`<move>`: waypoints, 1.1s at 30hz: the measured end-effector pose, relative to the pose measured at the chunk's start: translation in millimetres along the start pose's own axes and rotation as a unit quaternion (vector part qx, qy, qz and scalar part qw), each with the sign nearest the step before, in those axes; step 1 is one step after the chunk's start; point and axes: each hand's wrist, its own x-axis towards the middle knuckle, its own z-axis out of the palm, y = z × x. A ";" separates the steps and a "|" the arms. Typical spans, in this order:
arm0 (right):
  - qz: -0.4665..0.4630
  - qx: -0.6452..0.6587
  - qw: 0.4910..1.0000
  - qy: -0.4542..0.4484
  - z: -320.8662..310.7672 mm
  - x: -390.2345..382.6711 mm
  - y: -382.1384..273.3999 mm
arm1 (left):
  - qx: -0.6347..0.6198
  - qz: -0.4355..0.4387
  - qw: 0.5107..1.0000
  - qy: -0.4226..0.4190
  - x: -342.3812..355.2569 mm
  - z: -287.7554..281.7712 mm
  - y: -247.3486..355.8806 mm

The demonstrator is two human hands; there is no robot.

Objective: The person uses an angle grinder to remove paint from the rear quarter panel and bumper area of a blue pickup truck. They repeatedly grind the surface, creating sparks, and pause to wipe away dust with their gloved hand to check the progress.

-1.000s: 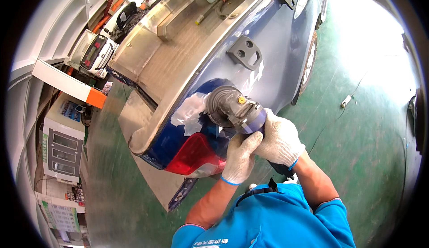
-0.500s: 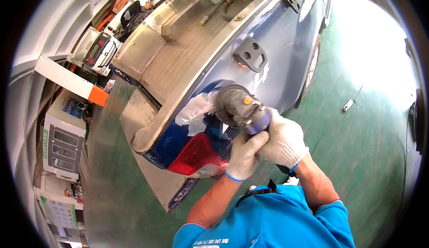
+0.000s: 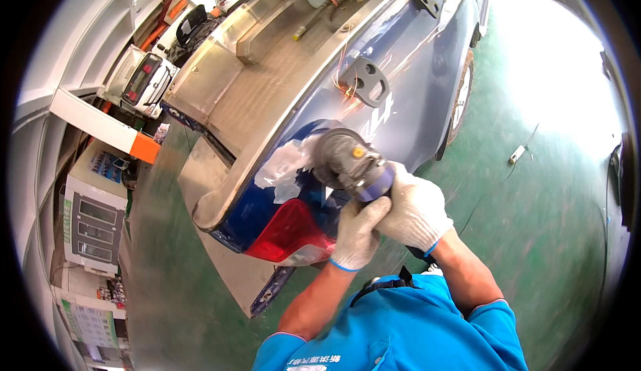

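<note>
Both my hands, in white knit gloves with blue cuffs, are wrapped round an angle grinder (image 3: 355, 160) with a yellow button on its head. My right hand (image 3: 419, 209) grips the purple-blue part of the body; my left hand (image 3: 355, 229) is closed just below and beside it. The grinder's disc side faces the blue side panel (image 3: 417, 97) of a pickup truck, next to a pale filler patch (image 3: 286, 170). Sparks (image 3: 407, 60) fly up along the panel, past a grey bracket (image 3: 365, 82). The contact point is hidden under the grinder head.
A red tail light (image 3: 292, 231) sits just below the work spot. The metal cargo bed (image 3: 267, 80) lies left of the panel, with the lowered tailgate (image 3: 227, 257) at its end. On the green floor to the right lie a small white box (image 3: 517, 154) and a thin cable.
Many more sparks stream up the panel than before, and some curl round the bracket. Seen from my head, everything has shifted slightly left; both hands keep their grip on the grinder.
</note>
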 end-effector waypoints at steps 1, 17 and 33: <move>0.011 0.008 1.000 -0.020 -2.7 1.8 -5.1 | -0.001 -0.020 1.000 0.000 -0.6 0.9 7.3; -0.015 0.013 0.999 0.037 11.1 1.7 26.8 | 0.018 -0.049 0.998 0.020 13.3 3.6 -11.9; 0.024 0.069 0.997 -0.032 6.5 11.7 43.5 | 0.074 -0.073 0.993 0.049 15.5 15.1 -8.4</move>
